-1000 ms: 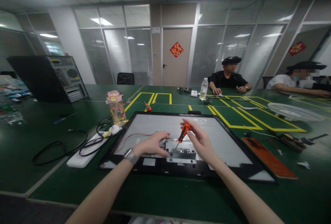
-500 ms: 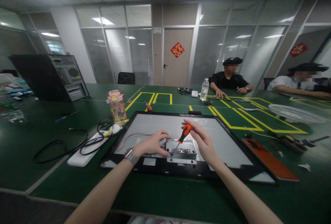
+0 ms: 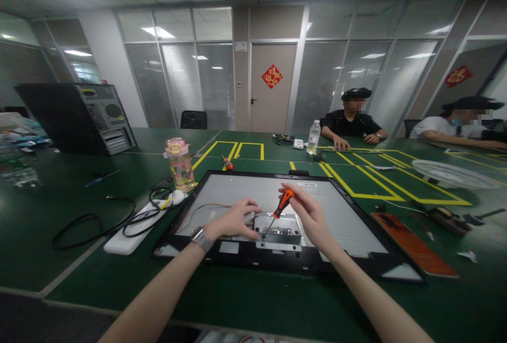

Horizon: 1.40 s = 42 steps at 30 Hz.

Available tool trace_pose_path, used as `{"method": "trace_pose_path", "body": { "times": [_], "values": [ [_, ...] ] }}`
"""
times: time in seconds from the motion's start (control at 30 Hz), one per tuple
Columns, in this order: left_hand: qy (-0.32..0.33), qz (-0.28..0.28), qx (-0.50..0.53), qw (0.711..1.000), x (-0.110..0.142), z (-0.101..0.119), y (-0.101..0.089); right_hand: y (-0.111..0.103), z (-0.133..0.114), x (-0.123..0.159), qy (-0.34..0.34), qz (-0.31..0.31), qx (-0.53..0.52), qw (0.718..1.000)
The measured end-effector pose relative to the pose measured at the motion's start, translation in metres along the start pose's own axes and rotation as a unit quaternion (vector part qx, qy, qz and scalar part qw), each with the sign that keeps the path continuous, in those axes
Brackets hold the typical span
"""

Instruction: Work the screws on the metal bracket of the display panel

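Observation:
My right hand has its fingers closed around the handle of an orange-and-black screwdriver. The shaft slants down to the left, its tip at the front left part of a metal bracket. Thumb and fingers of my left hand span the bracket's left end and grip it. Under both hands lies a large flat display panel, grey-white with a black frame. Thin wires run over the panel left of the bracket. The exact contact of the tip is too small to make out.
To the left are a white power strip with black cables, a pink-lidded bottle and a black computer case. An orange-brown plate lies right of the panel. Behind stand a water bottle and two seated people.

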<state>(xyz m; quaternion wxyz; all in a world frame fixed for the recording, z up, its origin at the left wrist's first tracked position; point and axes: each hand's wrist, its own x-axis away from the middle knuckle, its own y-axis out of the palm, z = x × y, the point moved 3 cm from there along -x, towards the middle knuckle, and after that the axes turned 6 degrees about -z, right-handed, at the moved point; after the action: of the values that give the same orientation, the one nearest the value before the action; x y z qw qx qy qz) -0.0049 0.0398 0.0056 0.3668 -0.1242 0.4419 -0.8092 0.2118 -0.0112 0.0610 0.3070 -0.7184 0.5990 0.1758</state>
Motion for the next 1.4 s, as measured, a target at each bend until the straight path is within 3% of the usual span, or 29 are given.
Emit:
{"method": "trace_pose_path", "body": {
  "times": [0.63,0.83,1.0,1.2,1.4],
  "values": [
    [-0.005,-0.021,-0.010,1.000,0.0004,0.0043,-0.0025,-0.0012,0.0013,-0.0005,-0.022,0.040,0.029,0.999],
    [-0.006,-0.025,-0.006,1.000,0.0004,0.0042,-0.0026,0.0043,0.0024,0.0002,0.012,-0.019,-0.049,0.999],
    [-0.004,-0.020,-0.004,1.000,0.0009,0.0059,-0.0026,0.0020,-0.0005,0.0003,-0.016,0.019,0.010,1.000],
    [-0.004,-0.020,-0.011,1.000,0.0005,0.0078,-0.0035,0.0032,-0.0022,0.0006,-0.002,-0.010,-0.023,1.000],
    [-0.005,-0.027,-0.013,1.000,0.0004,0.0090,-0.0045,-0.0008,-0.0016,-0.0008,-0.018,0.033,0.016,0.999]
  ]
}}
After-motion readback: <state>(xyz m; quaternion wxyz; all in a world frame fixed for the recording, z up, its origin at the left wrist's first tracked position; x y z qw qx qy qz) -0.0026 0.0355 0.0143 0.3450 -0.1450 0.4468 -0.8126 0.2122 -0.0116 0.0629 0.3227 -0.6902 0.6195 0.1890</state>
